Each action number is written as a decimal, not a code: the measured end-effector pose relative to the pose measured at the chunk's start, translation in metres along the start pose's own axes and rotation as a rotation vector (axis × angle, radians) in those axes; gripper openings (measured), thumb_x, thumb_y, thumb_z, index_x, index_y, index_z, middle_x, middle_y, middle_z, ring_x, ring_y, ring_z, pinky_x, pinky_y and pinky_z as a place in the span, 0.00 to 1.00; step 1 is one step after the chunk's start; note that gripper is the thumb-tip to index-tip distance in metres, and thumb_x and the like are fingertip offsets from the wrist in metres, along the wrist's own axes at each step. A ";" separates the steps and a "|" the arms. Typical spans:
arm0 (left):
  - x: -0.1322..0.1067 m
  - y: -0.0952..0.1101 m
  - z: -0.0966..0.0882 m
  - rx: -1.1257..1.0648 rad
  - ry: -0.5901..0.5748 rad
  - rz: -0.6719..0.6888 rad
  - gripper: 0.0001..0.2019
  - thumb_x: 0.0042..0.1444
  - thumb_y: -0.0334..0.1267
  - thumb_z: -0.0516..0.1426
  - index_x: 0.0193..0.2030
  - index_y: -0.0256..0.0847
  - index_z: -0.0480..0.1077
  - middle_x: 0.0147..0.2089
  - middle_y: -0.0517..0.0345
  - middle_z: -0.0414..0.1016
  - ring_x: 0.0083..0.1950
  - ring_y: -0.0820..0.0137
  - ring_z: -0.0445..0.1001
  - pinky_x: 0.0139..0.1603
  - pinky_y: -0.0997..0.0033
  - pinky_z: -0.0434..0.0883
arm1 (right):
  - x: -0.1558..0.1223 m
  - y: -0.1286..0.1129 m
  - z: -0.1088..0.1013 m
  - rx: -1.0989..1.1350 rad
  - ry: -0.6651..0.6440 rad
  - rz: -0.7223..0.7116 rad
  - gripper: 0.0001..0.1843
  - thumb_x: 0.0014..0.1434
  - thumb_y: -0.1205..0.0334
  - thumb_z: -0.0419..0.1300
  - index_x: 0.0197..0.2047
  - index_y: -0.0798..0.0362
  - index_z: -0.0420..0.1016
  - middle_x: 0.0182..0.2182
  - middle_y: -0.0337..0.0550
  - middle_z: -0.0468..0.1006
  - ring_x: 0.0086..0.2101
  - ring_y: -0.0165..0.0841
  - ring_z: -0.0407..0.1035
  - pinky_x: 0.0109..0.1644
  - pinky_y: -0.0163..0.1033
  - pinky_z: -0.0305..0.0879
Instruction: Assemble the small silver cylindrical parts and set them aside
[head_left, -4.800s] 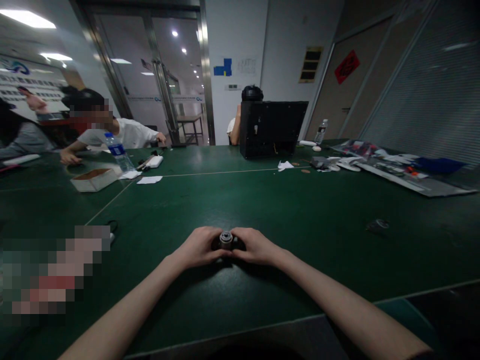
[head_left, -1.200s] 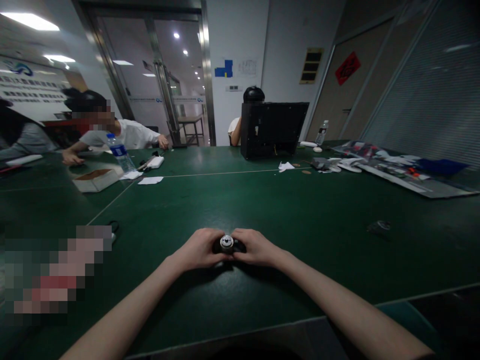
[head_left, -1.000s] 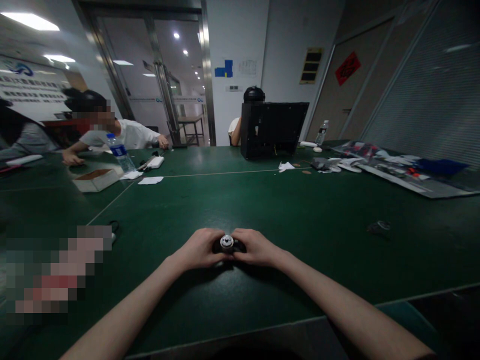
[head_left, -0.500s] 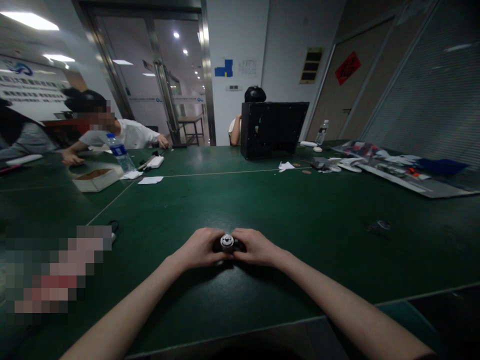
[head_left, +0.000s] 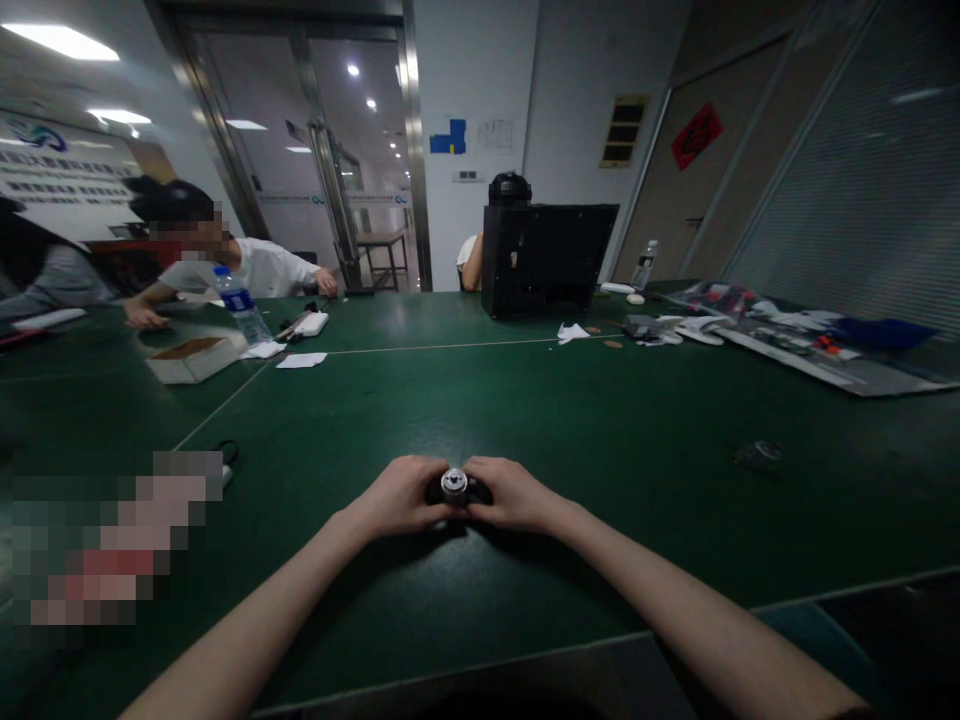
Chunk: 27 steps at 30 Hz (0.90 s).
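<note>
Both my hands are closed around a small dark object with a round silver metal top (head_left: pixel 454 484), near the front middle of the green table (head_left: pixel 480 400). The silver top faces up and has small dark holes in it. My left hand (head_left: pixel 409 493) wraps its left side. On the other side my right hand (head_left: pixel 510 493) grips it, fingers curled and thumb in front. The fingertips of the two hands nearly meet. Most of the dark body is hidden behind my fingers, so I cannot tell its exact kind.
A black box-like case (head_left: pixel 551 260) stands at the back, a person partly behind it. To the left are an open white box (head_left: pixel 193 360), a water bottle (head_left: pixel 244 308) and seated people. A crumpled clear item (head_left: pixel 759 456) lies right; a loaded board (head_left: pixel 817 350) lies behind it.
My hands and the object stay in the same place. The head of the person behind the black case has shifted slightly.
</note>
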<state>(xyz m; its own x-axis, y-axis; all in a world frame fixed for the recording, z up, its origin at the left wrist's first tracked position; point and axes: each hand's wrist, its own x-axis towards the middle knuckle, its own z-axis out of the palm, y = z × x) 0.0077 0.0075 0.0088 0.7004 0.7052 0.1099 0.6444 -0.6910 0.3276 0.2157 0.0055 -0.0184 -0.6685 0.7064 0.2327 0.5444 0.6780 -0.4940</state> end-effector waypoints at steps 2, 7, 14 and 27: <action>0.000 0.001 -0.001 -0.002 0.000 0.003 0.15 0.53 0.50 0.58 0.34 0.38 0.68 0.30 0.59 0.70 0.29 0.72 0.66 0.30 0.75 0.57 | 0.000 0.000 0.000 -0.003 0.001 0.002 0.11 0.53 0.59 0.62 0.37 0.55 0.69 0.34 0.42 0.72 0.32 0.30 0.64 0.34 0.33 0.55; 0.000 0.003 -0.003 -0.003 -0.013 -0.008 0.15 0.53 0.50 0.58 0.35 0.38 0.68 0.31 0.58 0.71 0.29 0.71 0.66 0.30 0.75 0.58 | 0.000 -0.001 -0.001 -0.006 0.000 -0.006 0.11 0.53 0.59 0.62 0.37 0.55 0.69 0.33 0.41 0.71 0.31 0.29 0.63 0.33 0.32 0.55; 0.000 0.002 -0.004 -0.026 -0.026 -0.020 0.15 0.56 0.49 0.56 0.37 0.38 0.69 0.32 0.56 0.72 0.32 0.69 0.68 0.33 0.74 0.60 | 0.000 -0.001 -0.003 0.026 -0.009 -0.008 0.13 0.55 0.54 0.61 0.39 0.56 0.69 0.35 0.43 0.72 0.32 0.31 0.64 0.34 0.33 0.57; 0.001 0.006 -0.007 -0.231 -0.056 -0.086 0.15 0.62 0.45 0.49 0.44 0.37 0.71 0.38 0.53 0.75 0.36 0.68 0.71 0.39 0.73 0.63 | 0.001 0.001 -0.004 0.282 0.000 0.032 0.16 0.56 0.53 0.61 0.43 0.57 0.72 0.33 0.42 0.74 0.30 0.29 0.66 0.32 0.32 0.58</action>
<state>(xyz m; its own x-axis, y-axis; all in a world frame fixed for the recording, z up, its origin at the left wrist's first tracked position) 0.0097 0.0053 0.0177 0.6661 0.7455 0.0221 0.6197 -0.5697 0.5399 0.2181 0.0078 -0.0151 -0.6530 0.7267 0.2131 0.4028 0.5716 -0.7148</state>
